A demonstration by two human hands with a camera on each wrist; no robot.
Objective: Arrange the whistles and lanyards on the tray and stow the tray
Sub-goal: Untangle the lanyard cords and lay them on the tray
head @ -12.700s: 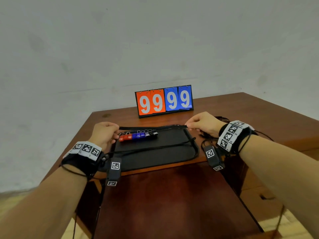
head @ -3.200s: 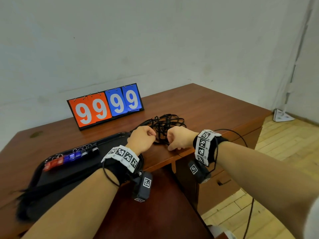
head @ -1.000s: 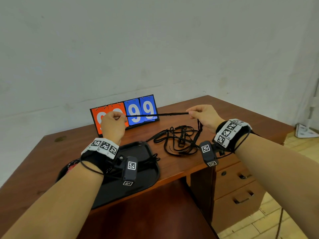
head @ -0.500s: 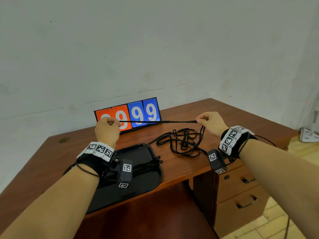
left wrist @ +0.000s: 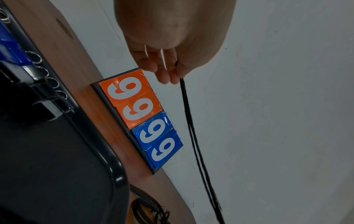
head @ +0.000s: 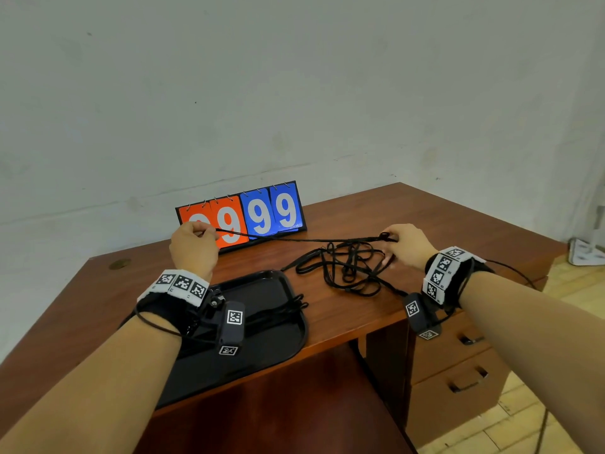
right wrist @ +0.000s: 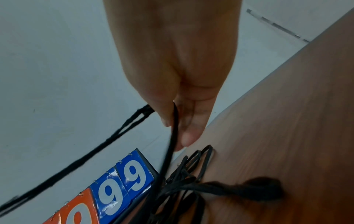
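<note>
Since half a second ago, the stretched lanyard (head: pixel 294 239) has been lowered slightly and the right hand (head: pixel 404 245) brought down closer to the counter (head: pixel 442 217), just above the tangled pile. The lanyard is held taut between both hands, above the counter and in front of the scoreboard (head: pixel 242 217). One end is pinched by the left hand (head: pixel 193 247) between thumb and fingertips, with the doubled black cord seen running away from them in the left wrist view. The other end is pinched by the right hand, fingers curled round the cord, as shown in the right wrist view. A tangle of lanyards (head: pixel 347 267) is seen lying on the counter beside the right hand, to the right of the black tray (head: pixel 278 348). More black cords are laid across the tray, their ends draped over its right rim. A row of whistles (left wrist: pixel 28 71) is visible on the tray's far side in the left wrist view only, with blue and black bodies and metal rings.
</note>
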